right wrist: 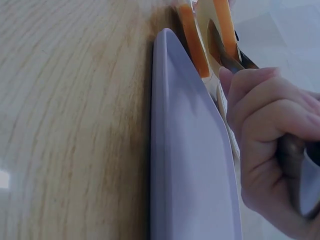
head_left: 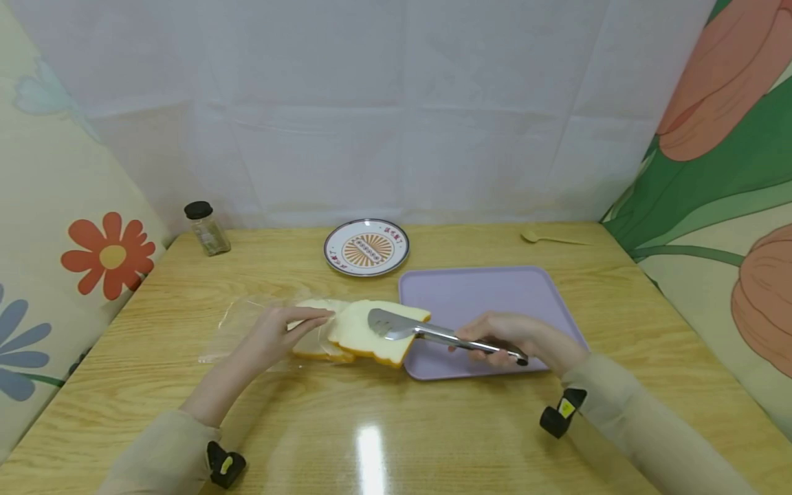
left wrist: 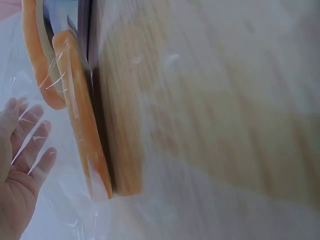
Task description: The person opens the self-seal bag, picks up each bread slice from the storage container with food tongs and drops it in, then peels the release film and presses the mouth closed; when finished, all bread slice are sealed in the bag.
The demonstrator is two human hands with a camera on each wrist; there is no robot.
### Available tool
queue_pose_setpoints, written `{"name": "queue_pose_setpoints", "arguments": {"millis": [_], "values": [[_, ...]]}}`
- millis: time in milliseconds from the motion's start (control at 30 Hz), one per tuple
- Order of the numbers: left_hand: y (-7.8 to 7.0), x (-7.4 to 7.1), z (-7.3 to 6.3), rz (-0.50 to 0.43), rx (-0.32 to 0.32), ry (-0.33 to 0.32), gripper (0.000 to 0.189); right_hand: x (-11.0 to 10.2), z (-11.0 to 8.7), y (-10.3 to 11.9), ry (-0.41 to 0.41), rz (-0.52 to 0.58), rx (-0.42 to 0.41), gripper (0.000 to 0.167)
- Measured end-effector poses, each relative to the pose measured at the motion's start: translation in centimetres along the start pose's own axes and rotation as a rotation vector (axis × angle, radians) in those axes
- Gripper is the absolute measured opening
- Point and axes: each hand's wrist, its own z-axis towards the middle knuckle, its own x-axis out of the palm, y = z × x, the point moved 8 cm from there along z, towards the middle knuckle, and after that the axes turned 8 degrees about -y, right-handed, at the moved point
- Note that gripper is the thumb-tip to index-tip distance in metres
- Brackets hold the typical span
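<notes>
My right hand (head_left: pixel 501 333) grips metal tongs (head_left: pixel 445 335) by the handle. Their jaws hold a slice of bread (head_left: pixel 365 330), which is raised and reaches over the left edge of the purple tray (head_left: pixel 495 295). A second bread slice (head_left: pixel 322 352) lies to its left in a clear plastic bag (head_left: pixel 238 330), partly behind my left hand (head_left: pixel 272 337). That hand holds the bag's film near the opening, fingers and thumb close together. In the left wrist view, film covers the fingers (left wrist: pixel 32 140) beside the bagged slice (left wrist: pixel 80 115). One jaw lies under the raised slice, seen in the right wrist view.
A patterned round plate (head_left: pixel 366 247) sits behind the bread. At the back left stands a jar (head_left: pixel 208 230) with a black lid. A light wooden spoon (head_left: pixel 551 238) lies at the back right of the wooden table (head_left: pixel 297 440), near the hanging cloth.
</notes>
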Motion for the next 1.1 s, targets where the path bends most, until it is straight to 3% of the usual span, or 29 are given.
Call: {"name": "queue_pose_setpoints", "arguments": {"millis": [233,400,633,800,1100], "values": [[-0.3,0.0,-0.2,-0.016,0.046,0.003,0.022,0.3,0.6,0.8,0.022,0.025,-0.003,0.043],[0.0,0.0,-0.3,-0.031,0.012,0.008,0.022,0.6,0.8,0.8,0.029,0.034,0.008,0.042],[0.2,-0.2,-0.3,-0.015,-0.041,0.001,0.019,1.2,1.1,1.5,0.016,-0.04,-0.008,0.04],[0.4,-0.4,-0.3,-0.012,-0.07,-0.01,0.018,0.9,1.3,2.1,-0.041,-0.13,-0.016,0.036],[-0.1,-0.4,-0.3,0.059,-0.025,-0.022,0.017,0.5,1.1,3.3,-0.172,-0.307,-0.063,0.033]]}}
